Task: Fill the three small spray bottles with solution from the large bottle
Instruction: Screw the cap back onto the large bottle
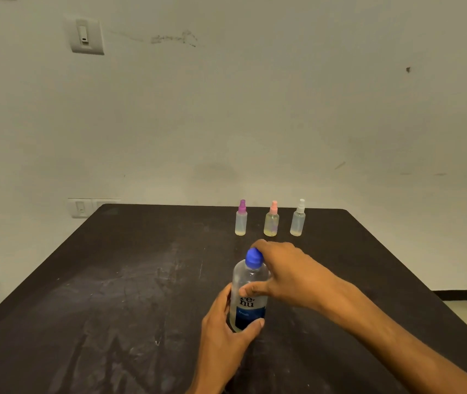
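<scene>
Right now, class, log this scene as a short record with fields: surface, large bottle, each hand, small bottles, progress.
surface: dark table against a pale wall
large bottle: large bottle upright, blue cap on
left hand: left hand grips the bottle's lower body
right hand: right hand, fingers on the cap
small bottles: purple-topped bottle, pink-topped bottle, white-topped bottle, in a row, tops on
progress: pouring not begun

Dark desk (130, 294), pretty scuffed, with pale dusty smears and scratches all over the top. Behind it a plain off-white wall (283, 109) with a few marks and a small dark spot on the right. One switch (86, 35) up high on the left, another switch plate (81, 207) low by the desk's far corner.
</scene>
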